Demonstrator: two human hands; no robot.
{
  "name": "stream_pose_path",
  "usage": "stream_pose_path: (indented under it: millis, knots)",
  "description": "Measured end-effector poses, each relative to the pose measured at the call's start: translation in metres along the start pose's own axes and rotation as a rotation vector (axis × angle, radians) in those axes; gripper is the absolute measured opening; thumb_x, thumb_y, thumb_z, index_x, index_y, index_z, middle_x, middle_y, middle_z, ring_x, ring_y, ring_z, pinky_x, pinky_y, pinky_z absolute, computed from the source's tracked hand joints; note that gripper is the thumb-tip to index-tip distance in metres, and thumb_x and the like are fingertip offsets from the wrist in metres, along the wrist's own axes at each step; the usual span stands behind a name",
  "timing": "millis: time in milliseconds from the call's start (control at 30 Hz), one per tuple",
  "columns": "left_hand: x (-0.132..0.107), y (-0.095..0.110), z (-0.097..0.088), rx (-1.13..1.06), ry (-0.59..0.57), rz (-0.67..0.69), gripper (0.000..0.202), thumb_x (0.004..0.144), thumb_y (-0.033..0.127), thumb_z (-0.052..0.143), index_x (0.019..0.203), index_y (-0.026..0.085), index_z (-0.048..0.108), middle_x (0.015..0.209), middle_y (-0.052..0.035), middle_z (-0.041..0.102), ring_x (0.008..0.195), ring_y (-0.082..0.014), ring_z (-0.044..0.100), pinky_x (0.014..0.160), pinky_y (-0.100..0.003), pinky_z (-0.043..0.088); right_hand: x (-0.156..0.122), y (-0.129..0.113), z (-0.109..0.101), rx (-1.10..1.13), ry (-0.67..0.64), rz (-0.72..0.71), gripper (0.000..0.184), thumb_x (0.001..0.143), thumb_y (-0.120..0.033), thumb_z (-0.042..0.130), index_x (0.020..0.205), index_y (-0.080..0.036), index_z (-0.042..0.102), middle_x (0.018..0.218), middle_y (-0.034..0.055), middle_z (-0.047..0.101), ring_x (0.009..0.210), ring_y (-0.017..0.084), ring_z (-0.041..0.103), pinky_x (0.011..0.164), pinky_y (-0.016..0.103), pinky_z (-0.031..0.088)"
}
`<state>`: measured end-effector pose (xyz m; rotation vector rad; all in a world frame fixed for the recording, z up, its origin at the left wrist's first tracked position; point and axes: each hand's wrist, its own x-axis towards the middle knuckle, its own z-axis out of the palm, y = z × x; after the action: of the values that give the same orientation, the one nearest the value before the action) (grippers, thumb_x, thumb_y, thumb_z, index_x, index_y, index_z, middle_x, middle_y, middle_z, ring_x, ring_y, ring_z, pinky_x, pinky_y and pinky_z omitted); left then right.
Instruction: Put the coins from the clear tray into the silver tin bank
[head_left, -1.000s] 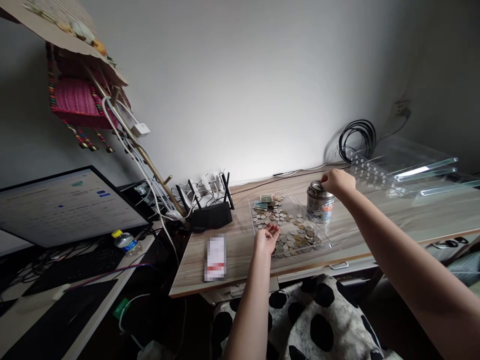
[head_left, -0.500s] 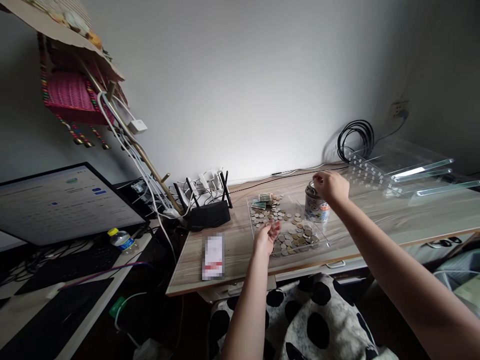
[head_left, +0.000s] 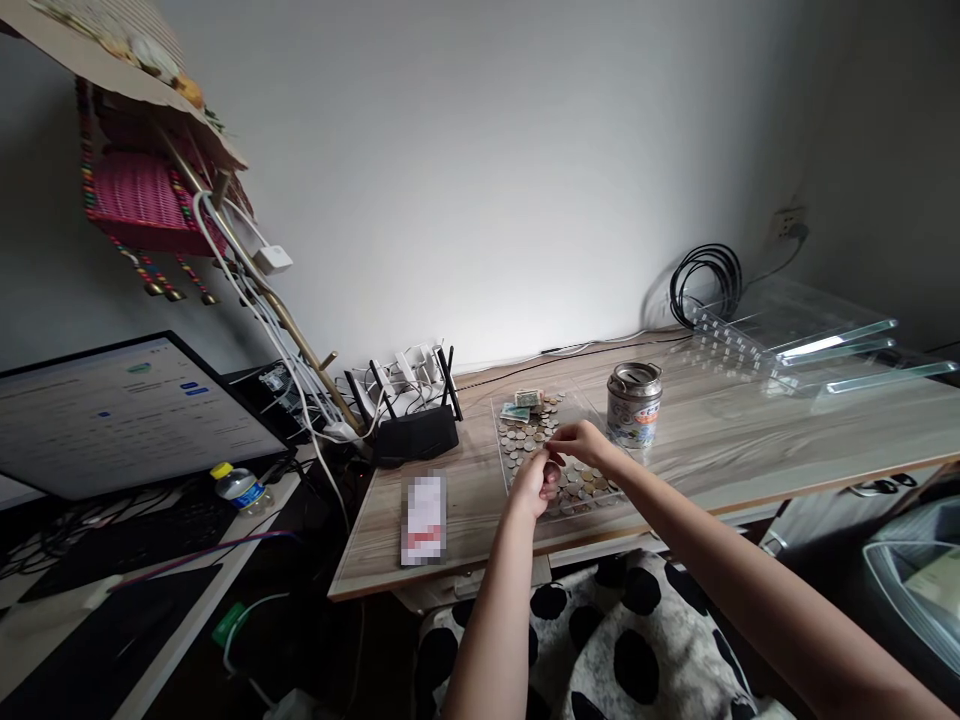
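My left hand [head_left: 534,482] hovers over the near left part of a clear tray [head_left: 496,440], its fingers curled; whatever it holds is hidden. Against its fingertips, my right hand [head_left: 583,443] is closed in a pinch, on something too small to make out. Many loose coins [head_left: 517,440] lie spread across the tray below both hands. Two folded banknotes [head_left: 516,411] rest at the tray's far left corner. A round metal money tin [head_left: 634,410] with a slot in its lid stands upright just right of the tray, apart from the hands.
A black router [head_left: 416,435] and a blurred-out white and red item [head_left: 424,520] are at the desk's left. Clear acrylic panels [head_left: 832,345] and a coiled black cable [head_left: 705,285] lie at the back right. A monitor [head_left: 142,410] and bottle [head_left: 244,490] occupy the side desk.
My right hand has moved from above the money tin down and left to meet my left hand over the tray. The tin's slotted lid is now uncovered. My left hand has stayed nearly in place.
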<state>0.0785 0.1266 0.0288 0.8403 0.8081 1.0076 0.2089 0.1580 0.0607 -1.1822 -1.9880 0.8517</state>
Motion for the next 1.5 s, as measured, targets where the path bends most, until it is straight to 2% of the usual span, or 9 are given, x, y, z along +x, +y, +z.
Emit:
stream_pose_path:
  millis: [200, 400, 667, 800, 933, 1100, 1200, 1333, 1500]
  knots:
    - [0.001, 0.004, -0.001, -0.101, -0.085, -0.12, 0.033, 0.075, 0.04, 0.041, 0.067, 0.011, 0.055, 0.039, 0.0053, 0.036, 0.026, -0.0008, 0.015, 0.03, -0.016, 0.005, -0.008, -0.008, -0.01, -0.117, 0.05, 0.001, 0.034, 0.067, -0.044, 0.051, 0.064, -0.014, 0.065, 0.054, 0.0011, 0.058, 0.05, 0.01, 0.046, 0.045, 0.02, 0.031]
    - [0.004, 0.002, -0.003, -0.297, 0.258, 0.022, 0.018, 0.07, 0.01, 0.041, 0.083, 0.008, 0.053, 0.059, -0.0057, 0.057, 0.041, -0.0068, 0.048, 0.038, -0.016, 0.034, -0.013, -0.012, -0.091, -0.565, 0.703, 0.177, 0.027, 0.073, -0.04, 0.044, 0.078, -0.022, 0.064, 0.076, 0.0065, 0.062, 0.066, 0.019, 0.052, 0.053, 0.029, 0.037]
    - [0.004, -0.002, -0.002, -0.228, 0.244, 0.056, 0.016, 0.072, 0.002, 0.041, 0.084, 0.01, 0.049, 0.08, -0.0144, 0.063, 0.068, -0.0161, 0.062, 0.052, -0.02, 0.046, 0.008, 0.02, -0.15, -0.622, 0.534, 0.398, 0.01, 0.059, -0.025, 0.056, 0.06, -0.019, 0.063, 0.066, 0.0114, 0.056, 0.065, 0.025, 0.052, 0.056, 0.041, 0.039]
    - [0.005, -0.003, -0.002, -0.18, 0.236, 0.069, 0.004, 0.071, 0.011, 0.052, 0.071, 0.012, 0.049, 0.077, -0.0103, 0.064, 0.057, -0.0119, 0.061, 0.036, -0.012, 0.036, 0.006, 0.006, -0.147, -0.657, 0.536, 0.423, 0.014, 0.059, -0.026, 0.057, 0.067, -0.018, 0.064, 0.072, 0.0113, 0.059, 0.07, 0.026, 0.053, 0.057, 0.038, 0.04]
    - [0.005, -0.002, -0.001, -0.072, 0.246, 0.043, 0.017, 0.065, 0.026, 0.062, 0.067, 0.012, 0.052, 0.06, -0.0049, 0.062, 0.033, -0.0041, 0.046, 0.027, -0.012, 0.018, -0.011, -0.012, -0.102, -0.644, 0.615, 0.146, 0.026, 0.074, -0.03, 0.041, 0.09, -0.024, 0.06, 0.09, 0.0068, 0.061, 0.082, 0.02, 0.052, 0.064, 0.031, 0.039]
    - [0.006, -0.004, -0.001, 0.006, 0.258, 0.094, 0.025, 0.064, 0.036, 0.061, 0.068, 0.012, 0.054, 0.047, 0.0005, 0.057, 0.023, 0.0002, 0.027, 0.027, -0.015, 0.01, -0.024, -0.015, -0.01, -0.305, 0.164, -0.073, 0.025, 0.073, -0.033, 0.045, 0.083, -0.021, 0.064, 0.069, 0.0019, 0.064, 0.058, 0.013, 0.055, 0.05, 0.021, 0.037]
    - [0.008, -0.006, -0.002, 0.0, 0.26, 0.091, 0.02, 0.069, 0.033, 0.057, 0.07, 0.013, 0.053, 0.045, 0.0012, 0.055, 0.024, -0.0019, 0.031, 0.027, -0.014, 0.014, -0.023, -0.01, 0.014, -0.27, 0.109, -0.025, 0.021, 0.071, -0.032, 0.048, 0.074, -0.02, 0.065, 0.064, 0.0016, 0.064, 0.056, 0.012, 0.055, 0.049, 0.02, 0.036]
    - [0.008, -0.005, -0.005, -0.113, 0.193, -0.04, 0.014, 0.073, 0.025, 0.049, 0.077, 0.012, 0.053, 0.057, -0.0052, 0.061, 0.037, -0.0077, 0.05, 0.033, -0.015, 0.032, -0.022, -0.014, 0.001, -0.399, 0.176, 0.036, 0.015, 0.067, -0.03, 0.053, 0.067, -0.022, 0.065, 0.063, 0.0013, 0.064, 0.057, 0.013, 0.054, 0.048, 0.021, 0.034]
    - [0.005, -0.002, -0.005, -0.283, 0.154, -0.034, 0.02, 0.071, 0.007, 0.043, 0.089, 0.009, 0.051, 0.079, -0.0138, 0.063, 0.072, -0.0178, 0.062, 0.06, -0.025, 0.049, -0.02, -0.018, -0.073, -0.555, 0.585, 0.112, 0.026, 0.075, -0.036, 0.043, 0.086, -0.025, 0.064, 0.08, 0.0043, 0.064, 0.068, 0.016, 0.055, 0.056, 0.025, 0.037]
